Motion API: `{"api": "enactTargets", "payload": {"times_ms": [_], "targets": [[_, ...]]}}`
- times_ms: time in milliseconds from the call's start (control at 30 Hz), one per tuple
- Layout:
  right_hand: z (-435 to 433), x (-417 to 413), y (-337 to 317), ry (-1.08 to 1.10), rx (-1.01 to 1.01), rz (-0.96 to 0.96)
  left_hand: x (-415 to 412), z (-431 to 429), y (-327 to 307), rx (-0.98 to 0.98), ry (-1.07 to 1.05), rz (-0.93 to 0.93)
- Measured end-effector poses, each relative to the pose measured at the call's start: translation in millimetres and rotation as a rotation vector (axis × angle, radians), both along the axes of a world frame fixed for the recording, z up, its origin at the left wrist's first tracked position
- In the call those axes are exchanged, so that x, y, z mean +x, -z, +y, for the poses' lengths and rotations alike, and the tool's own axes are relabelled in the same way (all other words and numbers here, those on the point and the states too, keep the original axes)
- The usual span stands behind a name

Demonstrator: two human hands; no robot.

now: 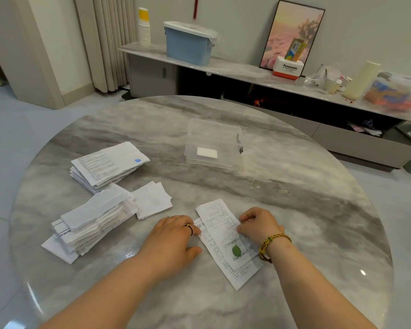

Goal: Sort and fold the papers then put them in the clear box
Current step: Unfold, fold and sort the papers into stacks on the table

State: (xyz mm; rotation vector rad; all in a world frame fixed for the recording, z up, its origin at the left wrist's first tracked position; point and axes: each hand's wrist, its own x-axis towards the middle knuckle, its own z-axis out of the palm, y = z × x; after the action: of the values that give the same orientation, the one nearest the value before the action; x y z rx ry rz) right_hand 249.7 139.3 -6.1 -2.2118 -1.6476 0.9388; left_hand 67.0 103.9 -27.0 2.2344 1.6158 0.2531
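The long white printed receipt (220,230) with a green leaf mark lay at the near side of the round grey marble table (294,186), directly in front of the person and between the two hands. Its far part seemed to be turned over onto the near part, so I judged that a fold was being made. The left hand (173,236), with a dark ring, rested on the left edge of the receipt with the fingers only a little bent, holding nothing, probably to keep the paper from sliding. The right hand (259,226), with a yellow braided bracelet at the wrist, had the fingers curled at the right edge and seemed to pinch it; the thumb was hidden. Far from the hands, near the table's middle, stood the clear plastic box (226,129) with no lid on it, ready to receive papers. Inside was only one small white rectangle (207,152) on the bottom, maybe a folded paper. To the left were a far stack of printed sheets (107,165), a near stack of folded papers (90,224) and some small white folded slips (152,200), probably kept apart as sorted groups. By the far wall, a blue lidded bin (188,43) stood on a low grey cabinet (235,67); what it held was not visible.
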Motion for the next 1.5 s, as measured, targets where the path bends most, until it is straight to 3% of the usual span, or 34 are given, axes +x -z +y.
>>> {"api": "enactTargets", "payload": {"times_ms": [100, 200, 300, 467, 567, 833, 1033, 1300, 1500], "targets": [[1.8, 0.6, -1.1, -0.007, -0.031, 0.045, -0.2, 2.9, 1.1, 0.000, -0.040, -0.033], [2.9, 0.1, -5.8, 0.046, -0.022, 0.280, 0.5, 3.5, -0.4, -0.006, -0.110, -0.141], [2.2, -0.2, -17.3, 0.043, 0.001, 0.485, 2.7, 3.3, -8.6, -0.101, -0.253, -0.434], [-0.8, -4.2, -22.2, -0.055, -0.031, 0.608, 3.2, 6.2, -22.4, -0.358, -0.420, -0.939], [-2.7, -8.8, -19.7, -0.071, -0.047, 0.650, 0.7, 4.4, -30.5, -0.462, -0.450, -1.090], [-8.2, -18.7, -16.9, -0.050, -0.068, 0.809, -10.8, 1.6, -36.7, -0.492, -0.424, -1.165], [-7.1, -23.4, -14.0, 0.010, -0.116, 0.919, -16.8, 1.9, -33.6, -0.410, -0.389, -1.034], [-10.2, -28.5, -4.8, -0.124, -0.082, 0.563, -23.9, 0.0, -30.0, -0.304, -0.337, -0.769], [-7.0, -35.4, -6.5, -0.100, -0.037, 0.507, -41.9, -4.5, -40.3, -0.116, -0.305, -0.596]]}}
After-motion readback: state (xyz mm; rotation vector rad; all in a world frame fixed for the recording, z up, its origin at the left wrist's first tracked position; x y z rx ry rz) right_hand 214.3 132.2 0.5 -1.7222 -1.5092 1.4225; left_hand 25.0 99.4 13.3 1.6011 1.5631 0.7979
